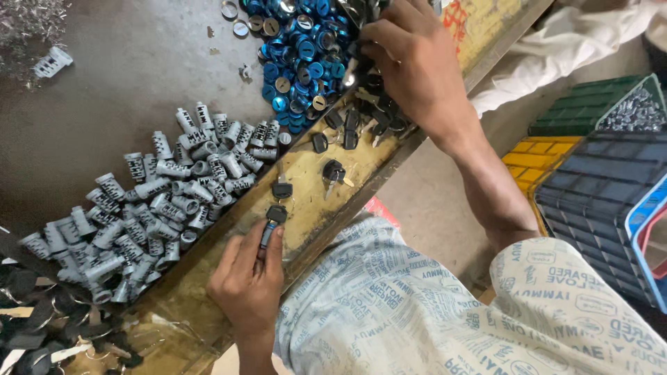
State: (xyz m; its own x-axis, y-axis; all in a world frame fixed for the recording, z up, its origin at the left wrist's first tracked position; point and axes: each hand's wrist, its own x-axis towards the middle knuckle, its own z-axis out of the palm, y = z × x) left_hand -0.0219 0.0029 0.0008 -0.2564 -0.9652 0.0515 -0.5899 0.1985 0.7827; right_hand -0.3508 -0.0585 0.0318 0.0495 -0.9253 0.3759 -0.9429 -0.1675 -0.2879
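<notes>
**Lock parts sorted in heaps, one assembly in hand**

The left hand [251, 278] pinches a small blue metal lock barrel with a black-headed key set in its end [272, 222], holding it upright over the yellowed, worn wooden edge strip [306, 167] of the table [125, 76]. The right hand [410, 62] reaches to the far end of the strip, fingers curled down into a loose cluster of black plastic-headed keys [361, 121]; whether it grips one cannot be told, since the fingertips are buried among them.

Judging from how things lie, the work looks well short of finished. A large heap of pale grey, ribbed, cylindrical metal lock cores [153, 201] spreads untouched across the dark, dull table top, and a dense pile of glossy blue round caps with slotted silver faces [299, 55] sits beyond it. Only two or three keyed pieces [332, 171] rest apart on the strip near the held barrel, which suggests few are done and many remain.

Curly silver metal shavings [31, 21] gather at the far left corner, and black scraps [42, 326] lie at the near left. The person wears a pale printed cotton shirt [445, 319]. To the right, below table level, stand ribbed plastic crates, dark blue [597, 194], yellow [535, 156] and green [583, 104], the green one holding small silvery parts [636, 111].
</notes>
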